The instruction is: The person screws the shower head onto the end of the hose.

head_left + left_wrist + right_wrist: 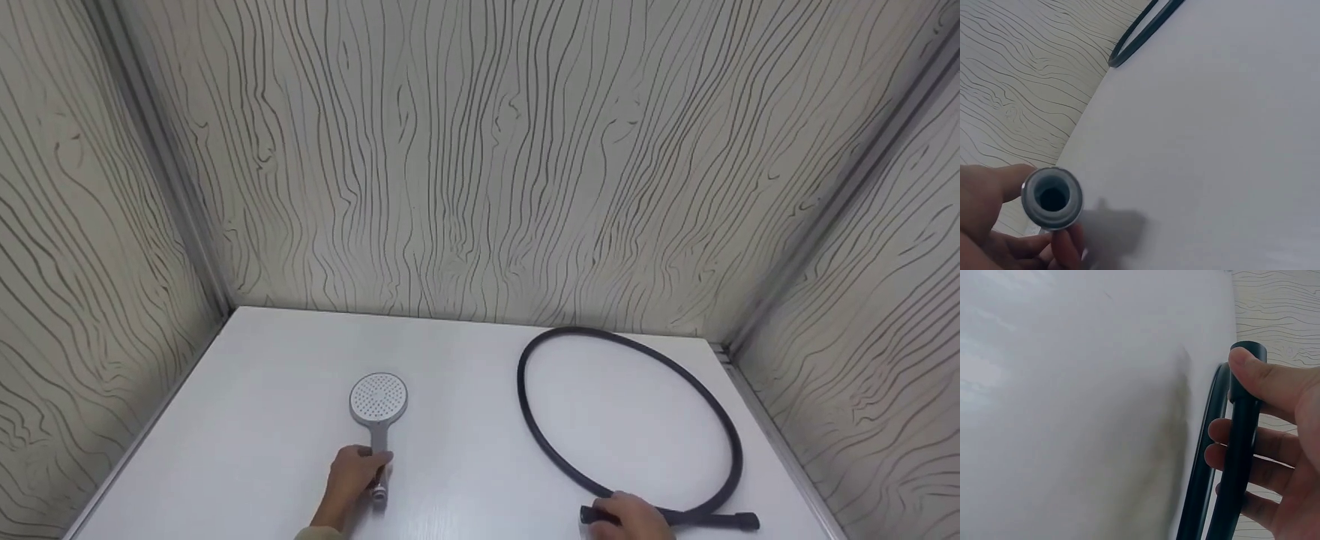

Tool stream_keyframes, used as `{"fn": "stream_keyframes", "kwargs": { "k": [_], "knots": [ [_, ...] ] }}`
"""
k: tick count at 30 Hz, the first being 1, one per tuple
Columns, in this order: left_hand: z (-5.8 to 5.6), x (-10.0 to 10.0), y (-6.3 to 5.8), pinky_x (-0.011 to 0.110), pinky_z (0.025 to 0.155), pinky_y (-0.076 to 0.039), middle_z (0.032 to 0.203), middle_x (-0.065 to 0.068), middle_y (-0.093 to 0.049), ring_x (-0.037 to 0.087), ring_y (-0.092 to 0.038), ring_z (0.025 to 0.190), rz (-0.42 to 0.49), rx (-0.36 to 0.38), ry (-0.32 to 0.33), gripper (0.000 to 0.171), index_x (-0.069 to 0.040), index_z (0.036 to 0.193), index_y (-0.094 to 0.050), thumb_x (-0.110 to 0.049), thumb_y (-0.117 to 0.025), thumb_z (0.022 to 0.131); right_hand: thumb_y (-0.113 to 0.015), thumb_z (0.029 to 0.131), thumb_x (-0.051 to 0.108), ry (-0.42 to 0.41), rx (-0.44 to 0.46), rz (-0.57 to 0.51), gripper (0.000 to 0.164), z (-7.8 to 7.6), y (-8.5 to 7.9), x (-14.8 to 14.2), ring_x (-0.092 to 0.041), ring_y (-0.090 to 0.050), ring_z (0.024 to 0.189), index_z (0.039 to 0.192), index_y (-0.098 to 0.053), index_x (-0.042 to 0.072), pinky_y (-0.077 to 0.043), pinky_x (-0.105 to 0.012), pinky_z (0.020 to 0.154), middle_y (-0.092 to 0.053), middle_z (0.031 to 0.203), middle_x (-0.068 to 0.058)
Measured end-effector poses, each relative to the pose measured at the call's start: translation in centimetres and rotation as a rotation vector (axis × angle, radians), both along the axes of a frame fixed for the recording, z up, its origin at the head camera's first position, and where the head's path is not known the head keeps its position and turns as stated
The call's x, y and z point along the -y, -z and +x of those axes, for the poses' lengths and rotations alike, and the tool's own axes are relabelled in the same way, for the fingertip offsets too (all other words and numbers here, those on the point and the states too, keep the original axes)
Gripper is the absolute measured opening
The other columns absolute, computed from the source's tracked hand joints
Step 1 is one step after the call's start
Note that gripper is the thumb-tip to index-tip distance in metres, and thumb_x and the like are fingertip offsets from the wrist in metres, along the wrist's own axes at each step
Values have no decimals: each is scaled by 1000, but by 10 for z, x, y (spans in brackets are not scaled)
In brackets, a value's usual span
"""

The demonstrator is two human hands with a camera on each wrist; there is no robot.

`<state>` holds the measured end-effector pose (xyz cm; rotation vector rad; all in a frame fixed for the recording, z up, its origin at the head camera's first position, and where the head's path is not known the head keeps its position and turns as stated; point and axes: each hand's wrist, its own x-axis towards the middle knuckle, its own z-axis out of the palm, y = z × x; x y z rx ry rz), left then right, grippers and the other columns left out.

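Note:
My left hand grips the handle of a hand shower, its round spray face turned up and its head pointing to the back of the table. In the left wrist view the open connector end of the handle faces the camera between thumb and fingers. To the right, a black shower hose lies in a large loop. My right hand holds it near one end; the right wrist view shows the thumb on the end fitting and the fingers behind. The hose's other end lies right of that hand.
The white table is enclosed by wood-grain patterned panels at the back and both sides. Grey frame posts stand at the back corners. The top of the hose loop reaches the table's back edge.

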<state>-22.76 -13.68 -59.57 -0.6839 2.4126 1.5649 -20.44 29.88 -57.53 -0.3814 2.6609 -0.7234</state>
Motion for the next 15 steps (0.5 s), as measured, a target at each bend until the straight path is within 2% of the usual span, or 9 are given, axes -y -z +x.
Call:
{"fn": "stream_keyframes", "kwargs": {
  "k": [7, 10, 15],
  "knots": [
    [-2, 3, 2, 19, 57, -48, 77, 6, -64, 13, -55, 70, 109, 11, 2, 40, 9, 109, -64, -26, -64, 91, -66, 89, 30, 6, -6, 12, 22, -2, 0, 0, -12, -53, 75, 98, -72, 11, -48, -26, 63, -59, 82, 3],
    [-3, 3, 3, 18, 56, -47, 74, 3, -63, 11, -53, 66, 168, 33, -8, 31, 4, 99, -68, -25, -62, 91, -64, 89, 27, -10, -11, 11, 19, -3, 1, 1, -12, -52, 74, 96, -71, 11, -47, -25, 62, -59, 81, 3],
    [-4, 3, 3, 18, 56, -47, 71, 1, -61, 10, -50, 63, 229, 67, -27, 25, -2, 92, -69, -25, -61, 92, -63, 90, 30, -15, -46, -4, 27, -3, 2, 0, -9, -51, 75, 103, -71, 8, -45, -21, 61, -59, 83, 4]
  ]
}}
